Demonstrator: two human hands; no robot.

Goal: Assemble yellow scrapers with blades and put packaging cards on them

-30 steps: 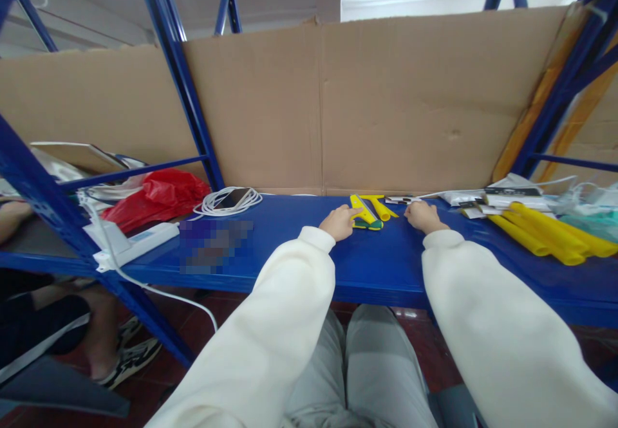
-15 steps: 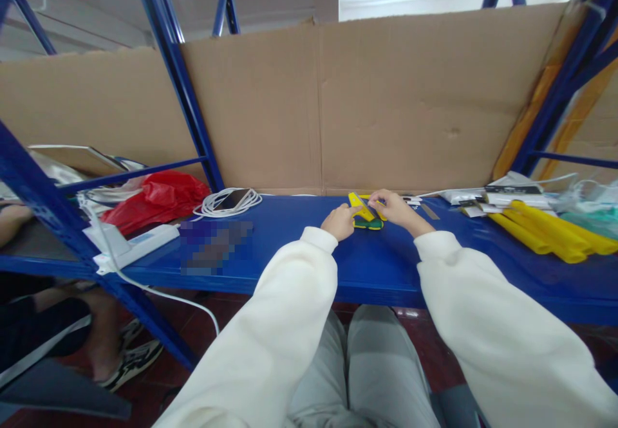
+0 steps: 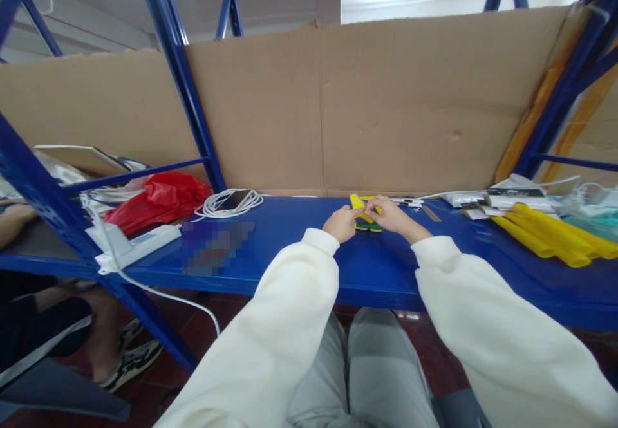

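A small yellow piece (image 3: 357, 202) stands tilted on the blue table, between my two hands. My left hand (image 3: 340, 223) is closed on its lower left side. My right hand (image 3: 385, 213) is at its right side, fingers pinched together over it; whatever is between those fingertips is too small to make out. Just below the yellow piece lies a green and yellow object (image 3: 369, 227), partly covered by the hands. A thin grey strip (image 3: 431, 214) and small white and black pieces (image 3: 408, 203) lie to the right of my right hand.
Yellow rolls (image 3: 555, 235) and white packets (image 3: 519, 196) lie at the right. On the left are a coiled white cable (image 3: 212, 205), a power strip (image 3: 145, 246) and a red bag (image 3: 167, 199). Cardboard (image 3: 410, 106) stands behind the table (image 3: 290, 248); another person's hand (image 3: 17, 219) is far left.
My right hand has moved slightly left, closer to my left hand and over the yellow piece. The whole view has shifted a little.
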